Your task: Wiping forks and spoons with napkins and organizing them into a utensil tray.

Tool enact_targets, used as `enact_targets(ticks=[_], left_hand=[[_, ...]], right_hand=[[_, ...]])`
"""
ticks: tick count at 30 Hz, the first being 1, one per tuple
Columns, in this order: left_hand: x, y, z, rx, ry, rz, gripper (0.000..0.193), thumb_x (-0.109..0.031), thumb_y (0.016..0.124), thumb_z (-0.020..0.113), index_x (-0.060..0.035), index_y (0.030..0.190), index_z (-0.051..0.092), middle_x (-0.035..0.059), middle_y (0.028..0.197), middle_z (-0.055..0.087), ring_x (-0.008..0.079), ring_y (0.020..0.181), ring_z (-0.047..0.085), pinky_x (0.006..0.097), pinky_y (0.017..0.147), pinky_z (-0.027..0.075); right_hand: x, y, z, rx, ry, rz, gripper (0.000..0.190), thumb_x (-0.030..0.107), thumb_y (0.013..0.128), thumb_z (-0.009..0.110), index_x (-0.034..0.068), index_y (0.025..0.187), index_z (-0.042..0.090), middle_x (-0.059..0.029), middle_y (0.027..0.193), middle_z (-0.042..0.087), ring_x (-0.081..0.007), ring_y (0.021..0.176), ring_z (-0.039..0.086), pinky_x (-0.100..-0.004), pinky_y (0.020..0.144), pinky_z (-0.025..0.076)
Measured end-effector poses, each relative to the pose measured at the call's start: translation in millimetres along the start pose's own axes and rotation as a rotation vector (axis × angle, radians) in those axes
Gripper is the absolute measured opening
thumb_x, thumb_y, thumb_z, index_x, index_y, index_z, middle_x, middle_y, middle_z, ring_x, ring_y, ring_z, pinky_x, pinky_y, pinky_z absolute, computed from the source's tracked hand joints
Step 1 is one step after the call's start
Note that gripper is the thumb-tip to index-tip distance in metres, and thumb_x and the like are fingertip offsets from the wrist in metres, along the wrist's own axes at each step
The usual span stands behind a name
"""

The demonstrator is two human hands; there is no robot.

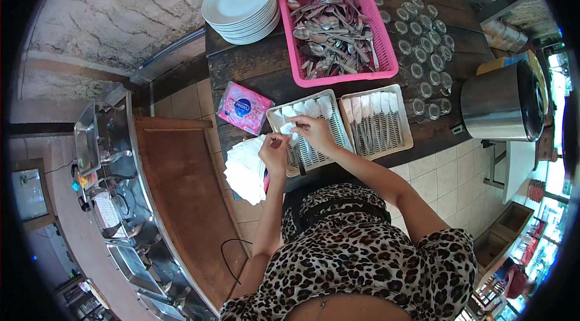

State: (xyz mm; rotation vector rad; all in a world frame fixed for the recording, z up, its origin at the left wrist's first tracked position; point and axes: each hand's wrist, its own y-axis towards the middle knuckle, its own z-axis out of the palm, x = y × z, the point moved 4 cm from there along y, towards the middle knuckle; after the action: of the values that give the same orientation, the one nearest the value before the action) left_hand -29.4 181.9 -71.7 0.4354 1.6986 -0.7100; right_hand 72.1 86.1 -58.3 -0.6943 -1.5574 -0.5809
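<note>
My right hand [313,134] pinches a white paper napkin [287,128] around the upper end of some cutlery. My left hand [273,156] meets it from the left, thumb and forefinger closed on the napkin's lower edge. Cutlery handles [300,164], one of them dark, extend below the fingers over a cream plastic basket [324,162]. Several napkin-wrapped pieces [311,107] lie along that basket's far side. A second cream basket [398,148] beside it holds a row of metal cutlery with white-wrapped ends [372,105]. Loose white napkins [244,171] are piled left of my left hand.
A pink plastic basket [393,70] full of loose cutlery [333,31] stands farther back on the dark wooden table [244,65]. Around it are stacked white plates [240,1], a pink napkin pack [244,107], several glass vessels [426,44] and a large metal pot [491,103].
</note>
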Motion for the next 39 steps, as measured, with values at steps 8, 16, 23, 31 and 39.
enact_targets(ticks=[8, 16, 23, 31, 39], left_hand=[[-23.1, 11.4, -4.9, -0.319, 0.736, 0.520, 0.017, -0.010, 0.061, 0.073, -0.0081, 0.073, 0.060, 0.0081, 0.090, 0.055, 0.0267, 0.088, 0.049, 0.0370, 0.073, 0.041], [-9.5, 29.2, -3.8, -0.316, 0.882, 0.456, 0.020, -0.014, 0.058, 0.074, -0.0128, 0.075, 0.062, 0.0074, 0.110, 0.048, 0.0307, 0.102, 0.040, 0.0425, 0.081, 0.036], [4.2, 38.8, -2.6, -0.286, 0.898, 0.448, 0.018, -0.017, 0.060, 0.072, -0.0159, 0.074, 0.062, 0.0068, 0.115, 0.046, 0.0317, 0.107, 0.038, 0.0467, 0.085, 0.033], [10.5, 41.3, 4.8, -0.235, 1.003, 0.434, 0.021, -0.017, 0.060, 0.070, -0.0180, 0.080, 0.063, 0.0069, 0.123, 0.040, 0.0329, 0.113, 0.034, 0.0486, 0.090, 0.029], [12.1, 42.4, 6.7, -0.203, 1.076, 0.428, 0.020, -0.016, 0.064, 0.066, -0.0173, 0.084, 0.065, 0.0083, 0.128, 0.037, 0.0342, 0.115, 0.032, 0.0504, 0.091, 0.027]], right_hand=[[-33.0, 29.2, 28.2, -0.181, -0.026, 0.069, 0.027, 0.003, 0.070, 0.063, 0.004, 0.097, 0.061, -0.0129, 0.081, 0.064, -0.0168, 0.074, 0.063, -0.0261, 0.065, 0.049], [-56.6, 46.2, 39.6, -0.191, -0.106, 0.168, 0.025, 0.004, 0.069, 0.063, 0.002, 0.094, 0.061, -0.0147, 0.082, 0.064, -0.0203, 0.074, 0.063, -0.0277, 0.065, 0.049], [-71.5, 54.3, 41.9, -0.200, -0.182, 0.221, 0.024, 0.001, 0.070, 0.063, 0.000, 0.094, 0.060, -0.0131, 0.082, 0.064, -0.0190, 0.077, 0.064, -0.0270, 0.064, 0.050], [-79.9, 54.2, 43.2, -0.295, -0.296, 0.109, 0.018, 0.001, 0.067, 0.065, 0.002, 0.084, 0.059, -0.0110, 0.075, 0.063, -0.0200, 0.065, 0.062, -0.0281, 0.058, 0.048], [-60.1, 49.0, 41.7, -0.279, -0.645, -0.075, 0.017, 0.006, 0.070, 0.064, 0.004, 0.076, 0.048, -0.0102, 0.068, 0.056, -0.0258, 0.060, 0.056, -0.0354, 0.054, 0.043]])
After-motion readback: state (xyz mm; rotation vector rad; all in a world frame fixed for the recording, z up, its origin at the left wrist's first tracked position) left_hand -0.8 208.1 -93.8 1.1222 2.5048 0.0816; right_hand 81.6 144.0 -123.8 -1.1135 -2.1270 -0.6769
